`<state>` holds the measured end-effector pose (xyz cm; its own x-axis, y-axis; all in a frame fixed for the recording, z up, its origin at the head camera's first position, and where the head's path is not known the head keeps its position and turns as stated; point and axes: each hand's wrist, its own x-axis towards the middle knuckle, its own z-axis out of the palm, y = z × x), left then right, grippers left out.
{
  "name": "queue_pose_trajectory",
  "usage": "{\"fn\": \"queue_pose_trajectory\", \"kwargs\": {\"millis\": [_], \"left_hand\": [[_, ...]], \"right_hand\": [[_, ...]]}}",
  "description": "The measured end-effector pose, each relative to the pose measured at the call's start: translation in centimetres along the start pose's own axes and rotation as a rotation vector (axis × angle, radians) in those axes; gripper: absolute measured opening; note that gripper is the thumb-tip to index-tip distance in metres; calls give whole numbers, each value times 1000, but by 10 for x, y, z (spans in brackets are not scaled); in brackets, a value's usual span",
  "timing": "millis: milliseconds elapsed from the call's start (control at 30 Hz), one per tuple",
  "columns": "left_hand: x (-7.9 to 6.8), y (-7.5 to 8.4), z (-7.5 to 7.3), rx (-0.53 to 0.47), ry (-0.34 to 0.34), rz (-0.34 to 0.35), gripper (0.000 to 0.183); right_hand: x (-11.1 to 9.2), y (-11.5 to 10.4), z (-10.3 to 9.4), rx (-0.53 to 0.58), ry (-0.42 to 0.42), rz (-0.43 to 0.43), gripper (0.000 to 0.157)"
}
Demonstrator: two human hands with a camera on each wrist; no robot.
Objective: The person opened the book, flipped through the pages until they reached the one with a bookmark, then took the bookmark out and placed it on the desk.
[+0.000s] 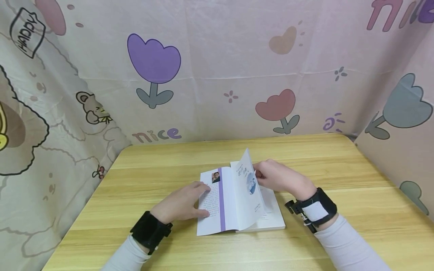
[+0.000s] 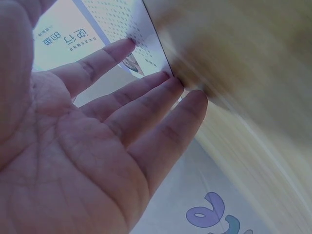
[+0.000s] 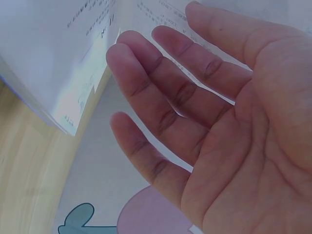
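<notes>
An open paperback book (image 1: 276,221) lies on the table. Its inside cover flap (image 1: 211,223), with a small portrait photo, printed text and a purple stripe, is spread to the left. My left hand (image 1: 179,203) rests on that flap's outer edge, fingers extended and thumb lower down. A title page (image 1: 241,199) with a blue round picture stands raised at the middle, leaning left. Just behind it on the right is my right hand (image 1: 281,178), fingertips partly hidden by the page. In the right wrist view its fingers (image 3: 168,117) are loosely bent beside the printed pages, gripping nothing.
The book lies near the middle of a light wooden table (image 1: 152,169). A pale cloth (image 1: 210,45) printed with flowers and words hangs along the back and both sides. Black straps with small devices (image 1: 317,210) sit on both wrists.
</notes>
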<state>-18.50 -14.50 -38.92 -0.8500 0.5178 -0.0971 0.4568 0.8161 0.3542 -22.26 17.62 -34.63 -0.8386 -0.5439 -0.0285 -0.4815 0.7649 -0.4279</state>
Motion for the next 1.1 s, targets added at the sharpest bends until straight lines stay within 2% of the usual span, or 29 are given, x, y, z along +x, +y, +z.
{"fn": "queue_pose_trajectory", "kwargs": {"millis": [100, 267, 733, 1100], "left_hand": [[0, 0, 0, 4, 4, -3, 73], [-1, -1, 0, -2, 5, -2, 74], [-2, -3, -1, -2, 16, -7, 74], [-1, -4, -3, -6, 1, -40, 75]], "right_hand": [[1, -1, 3, -4, 3, -17, 14], [3, -3, 7, -9, 8, -61, 2], [6, -11, 17, 50, -51, -158, 11], [8, -16, 22, 49, -69, -135, 15]]}}
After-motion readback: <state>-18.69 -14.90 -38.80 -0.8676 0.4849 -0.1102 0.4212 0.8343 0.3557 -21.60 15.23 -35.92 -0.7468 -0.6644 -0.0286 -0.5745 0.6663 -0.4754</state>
